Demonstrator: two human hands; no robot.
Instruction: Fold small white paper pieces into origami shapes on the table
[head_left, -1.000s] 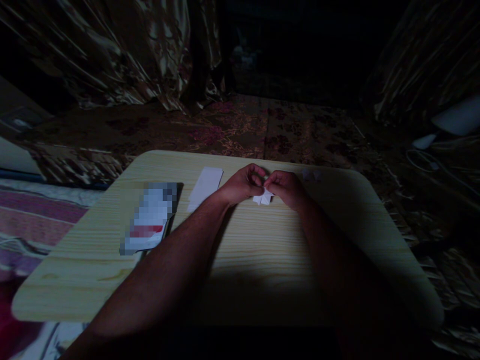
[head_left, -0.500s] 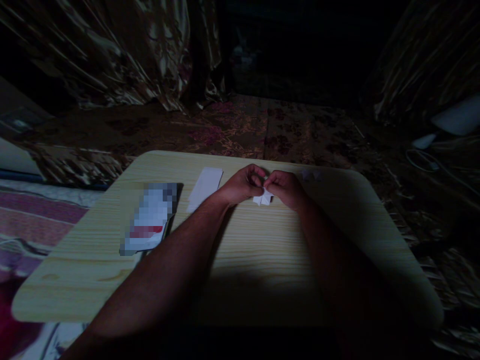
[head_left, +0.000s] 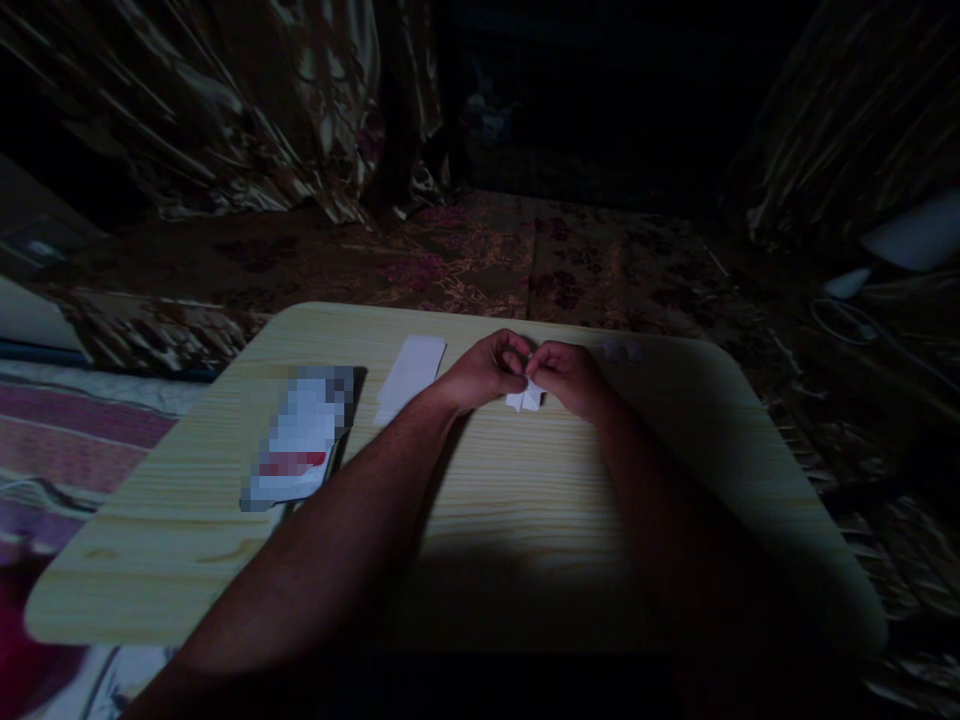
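Near the far edge of the wooden table (head_left: 517,500), a small piece of folded white paper (head_left: 526,399) is held between both hands. My left hand (head_left: 491,368) pinches it from the left with thumb and fingers. From the right, my right hand (head_left: 568,376) has its thumb and fingers closed on the same paper. The fingertips meet and hide its upper part. Left of my hands lies a stack of white paper strips (head_left: 412,370). Two small pale folded pieces (head_left: 623,350) sit to the right, dim in shadow.
A blurred flat packet (head_left: 304,430) lies on the table's left side, close to my left forearm. Beyond the table is a patterned cloth surface (head_left: 495,250) with curtains (head_left: 300,110). A white lamp-like object (head_left: 915,235) and a cable (head_left: 844,320) lie at right.
The hands stay in nearly the same place, still gripping the folded paper. Only a very slight shift of the fingers and paper shows.
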